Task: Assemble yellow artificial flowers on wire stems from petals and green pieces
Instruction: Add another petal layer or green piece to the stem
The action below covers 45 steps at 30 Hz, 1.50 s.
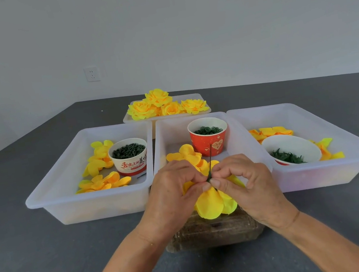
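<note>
My left hand (174, 195) and my right hand (245, 184) meet in front of the middle tray, both pinching a half-built yellow flower (210, 203). Its petals hang below my fingers, and a thin dark wire stem (210, 159) sticks up between them. A small green piece sits at the pinch point on the stem. Loose yellow petals (187, 152) lie in the middle tray (160, 139) behind my hands. Finished yellow flowers (159, 106) fill the far tray.
The left tray (61, 168) holds petals and a white cup of dark green pieces (128, 155). A red cup of green rings (209, 135) stands in the middle tray. The right tray (336, 125) holds petals and a white bowl of green leaves (293, 148). A brown block (214, 231) lies under my hands.
</note>
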Motion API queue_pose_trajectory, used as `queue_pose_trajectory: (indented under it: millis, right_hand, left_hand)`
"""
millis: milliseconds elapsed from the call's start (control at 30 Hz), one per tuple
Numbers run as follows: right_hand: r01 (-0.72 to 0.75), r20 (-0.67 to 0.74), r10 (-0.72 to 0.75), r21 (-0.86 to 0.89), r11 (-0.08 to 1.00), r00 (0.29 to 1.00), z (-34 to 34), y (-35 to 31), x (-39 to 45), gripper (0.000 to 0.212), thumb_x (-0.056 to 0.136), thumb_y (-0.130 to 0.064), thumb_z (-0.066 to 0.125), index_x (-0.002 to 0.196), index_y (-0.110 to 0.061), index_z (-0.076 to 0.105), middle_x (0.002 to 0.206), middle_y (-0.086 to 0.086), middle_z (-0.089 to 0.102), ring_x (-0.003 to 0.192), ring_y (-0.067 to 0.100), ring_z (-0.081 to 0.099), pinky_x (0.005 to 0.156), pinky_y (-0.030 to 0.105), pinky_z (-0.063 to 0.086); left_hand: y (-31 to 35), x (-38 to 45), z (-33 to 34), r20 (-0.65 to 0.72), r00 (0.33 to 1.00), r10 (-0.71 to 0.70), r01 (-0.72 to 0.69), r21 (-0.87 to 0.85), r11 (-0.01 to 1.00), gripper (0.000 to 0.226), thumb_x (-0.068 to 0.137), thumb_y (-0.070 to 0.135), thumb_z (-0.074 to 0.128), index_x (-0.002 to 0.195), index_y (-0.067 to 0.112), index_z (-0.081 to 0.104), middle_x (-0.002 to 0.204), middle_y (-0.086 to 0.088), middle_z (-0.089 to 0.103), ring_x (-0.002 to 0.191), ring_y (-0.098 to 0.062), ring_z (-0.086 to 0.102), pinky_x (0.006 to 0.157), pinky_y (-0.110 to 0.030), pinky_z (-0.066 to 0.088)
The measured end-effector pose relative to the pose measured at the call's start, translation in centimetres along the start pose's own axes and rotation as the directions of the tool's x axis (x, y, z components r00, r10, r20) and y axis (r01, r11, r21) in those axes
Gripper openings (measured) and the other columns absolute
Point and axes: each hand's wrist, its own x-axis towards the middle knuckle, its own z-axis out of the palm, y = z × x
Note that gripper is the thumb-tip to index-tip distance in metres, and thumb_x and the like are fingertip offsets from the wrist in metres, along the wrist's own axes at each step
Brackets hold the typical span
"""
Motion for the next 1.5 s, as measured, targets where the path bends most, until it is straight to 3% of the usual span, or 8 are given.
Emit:
queue_pose_trajectory:
  millis: [233,333,467,600,833,1000,1333,1500]
  right_hand:
    - [-0.133,0.003,0.133,-0.087,0.987,0.991,-0.6,-1.1,0.3,0.027,0.074,-0.020,0.076,0.065,-0.044,0.065,0.084,-0.031,0.064,0.090,-0.004,0.057,0.077,0.010,0.043]
    - [-0.199,0.003,0.200,-0.074,0.977,0.980,-0.6,-1.6,0.6,0.033,0.076,-0.017,0.075,0.061,-0.045,0.066,0.081,-0.031,0.066,0.088,-0.007,0.057,0.077,0.015,0.044]
    - [-0.218,-0.043,0.216,-0.037,0.975,0.975,0.2,-2.4,0.4,0.038,0.078,-0.014,0.074,0.060,-0.047,0.066,0.075,-0.028,0.067,0.081,-0.008,0.059,0.069,0.007,0.043]
    - [-0.237,-0.161,0.215,-0.130,0.963,0.963,1.0,-2.8,0.1,0.025,0.074,-0.018,0.077,0.062,-0.037,0.067,0.068,-0.016,0.067,0.079,0.000,0.058,0.069,0.009,0.041]
    - [-0.217,-0.332,0.101,-0.334,0.917,0.938,2.2,-3.1,-0.6,0.016,0.070,-0.016,0.080,0.062,-0.021,0.067,0.071,-0.019,0.057,0.087,0.011,0.050,0.075,0.023,0.041]
    - [-0.227,-0.345,0.127,-0.268,0.936,0.930,2.8,-3.0,-1.0,0.018,0.071,-0.015,0.078,0.065,-0.024,0.064,0.075,-0.023,0.056,0.092,0.008,0.049,0.075,0.011,0.038]
    - [-0.227,-0.375,0.159,-0.144,0.963,0.913,3.4,-2.7,-1.4,0.009,0.073,-0.011,0.075,0.070,-0.012,0.066,0.081,-0.026,0.053,0.096,0.016,0.057,0.083,0.035,0.051]
    - [-0.252,-0.370,0.179,-0.161,0.954,0.912,3.5,-3.4,-1.6,0.012,0.075,-0.016,0.075,0.072,-0.020,0.064,0.082,-0.028,0.047,0.099,0.019,0.057,0.085,0.047,0.049]
  left_hand:
    - [0.9,0.5,-0.5,0.065,0.997,0.038,-0.046,0.126,0.991,0.004,0.077,0.015,0.074,0.079,0.012,0.075,0.082,0.003,0.069,0.086,-0.017,0.060,0.085,-0.041,0.045]
    - [1.3,0.4,-0.8,0.021,0.999,-0.032,0.030,0.101,0.994,0.009,0.077,0.016,0.074,0.086,0.016,0.076,0.088,0.004,0.071,0.090,-0.015,0.061,0.086,-0.035,0.046]
    - [1.7,-0.4,-0.5,-0.082,0.994,-0.075,0.084,0.108,0.991,0.011,0.076,0.019,0.075,0.087,0.017,0.077,0.090,0.004,0.072,0.091,-0.014,0.062,0.083,-0.034,0.047]
    - [1.9,-0.5,-0.3,-0.094,0.993,-0.072,0.084,0.128,0.988,0.011,0.079,0.014,0.072,0.087,0.019,0.077,0.091,0.006,0.072,0.094,-0.014,0.061,0.085,-0.034,0.046]
    - [1.8,-0.5,-0.1,-0.069,0.992,-0.106,0.114,0.112,0.987,0.015,0.077,0.011,0.073,0.089,0.019,0.077,0.095,0.008,0.071,0.099,-0.010,0.058,0.088,-0.021,0.040]
    - [1.4,0.1,-0.6,0.004,0.995,-0.100,0.099,0.128,0.987,0.015,0.073,0.015,0.077,0.087,0.020,0.077,0.091,0.010,0.072,0.096,-0.007,0.058,0.087,-0.019,0.040]
    - [1.4,0.5,-0.5,0.020,0.993,-0.114,0.110,0.144,0.983,0.013,0.070,0.011,0.079,0.081,0.017,0.077,0.086,0.011,0.070,0.097,-0.012,0.059,0.092,-0.043,0.043]
    - [1.6,0.4,-0.7,0.036,0.988,-0.152,0.145,0.153,0.978,0.013,0.073,0.015,0.078,0.085,0.020,0.076,0.088,0.010,0.071,0.095,-0.009,0.060,0.091,-0.034,0.045]
